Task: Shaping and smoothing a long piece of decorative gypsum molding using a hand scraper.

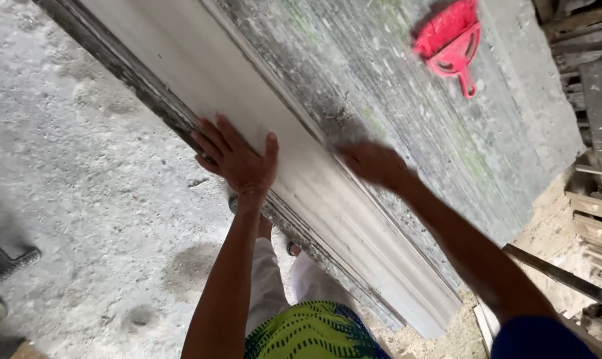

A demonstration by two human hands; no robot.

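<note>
A: Board?
B: Long pale board [354, 219] lies on the grey bench [407, 86], long axis running upper left to lower right, along the bench's near edge.
A: Hands?
B: Left hand [238, 159] spread wide, flat on the board's near edge. Right hand [374, 163] blurred at its far edge, grip unclear.
A: Else?
B: Red brush [450, 40], handle pointing down.
</note>
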